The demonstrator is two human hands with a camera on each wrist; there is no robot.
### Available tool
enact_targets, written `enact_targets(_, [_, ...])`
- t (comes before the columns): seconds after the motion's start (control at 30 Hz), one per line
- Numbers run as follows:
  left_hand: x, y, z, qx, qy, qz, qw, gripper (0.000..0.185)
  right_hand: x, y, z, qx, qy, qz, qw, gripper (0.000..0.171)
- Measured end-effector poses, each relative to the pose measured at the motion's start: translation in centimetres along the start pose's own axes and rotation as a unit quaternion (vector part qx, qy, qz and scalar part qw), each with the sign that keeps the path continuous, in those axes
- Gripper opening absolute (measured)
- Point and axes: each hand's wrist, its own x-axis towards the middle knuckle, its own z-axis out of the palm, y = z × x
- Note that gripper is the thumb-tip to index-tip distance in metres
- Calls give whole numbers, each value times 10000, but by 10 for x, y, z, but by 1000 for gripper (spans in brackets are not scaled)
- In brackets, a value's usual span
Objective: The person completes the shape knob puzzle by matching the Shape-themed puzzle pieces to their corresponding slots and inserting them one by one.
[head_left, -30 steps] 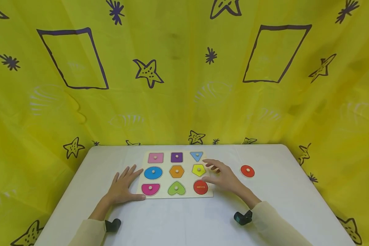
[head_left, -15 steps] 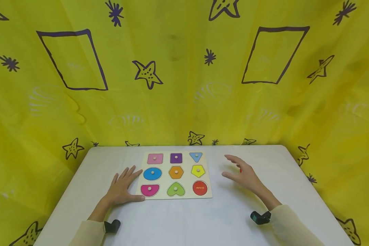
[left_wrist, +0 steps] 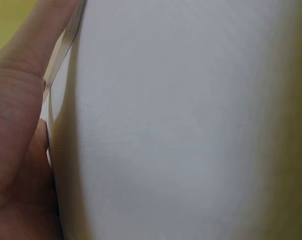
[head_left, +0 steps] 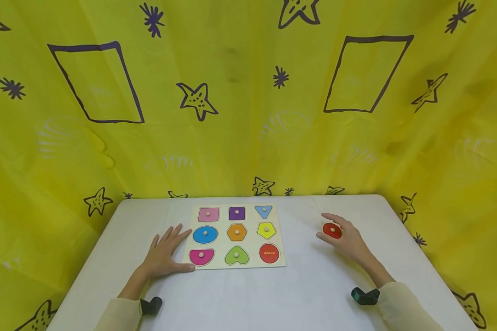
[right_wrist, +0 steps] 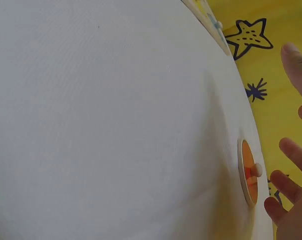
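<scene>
A red round puzzle piece point(head_left: 330, 231) with a small wooden knob lies on the table, right of the board. My right hand point(head_left: 353, 243) is spread around it, thumb and index finger on either side; the right wrist view shows the fingers apart from the piece point(right_wrist: 248, 172) and its knob. The wooden peg puzzle board point(head_left: 252, 263) holds several coloured knobbed shapes. Its near right recess point(head_left: 269, 253) is red, printed "Circular", without a knob. My left hand point(head_left: 162, 257) rests at the board's left edge, fingers spread, thumb on the near left corner.
The white-covered table point(head_left: 248, 299) stands against a yellow curtain point(head_left: 232, 151) printed with stars and frames. A dark wrist camera point(head_left: 151, 305) sits at the left cuff, another camera point(head_left: 364, 296) at the right cuff.
My right hand has moved from beside the board's right edge rightward to the red round piece. The left hand and the board have stayed in place.
</scene>
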Motion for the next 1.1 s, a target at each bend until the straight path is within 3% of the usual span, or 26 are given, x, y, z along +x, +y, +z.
enact_targets(0.4, [1, -4, 5, -42, -27, 12, 10000, 109, 2, 26, -8, 47, -97, -191, 9998, 65])
enact_targets(0.6, [-1, 2, -1, -45, -14, 45, 10000, 108, 4, 36, -8, -21, -188, -206, 9996, 57])
enact_targets(1.1, [-2, 3, -2, -92, -33, -4, 10000, 108, 9, 42, -9, -66, -103, -178, 9998, 35])
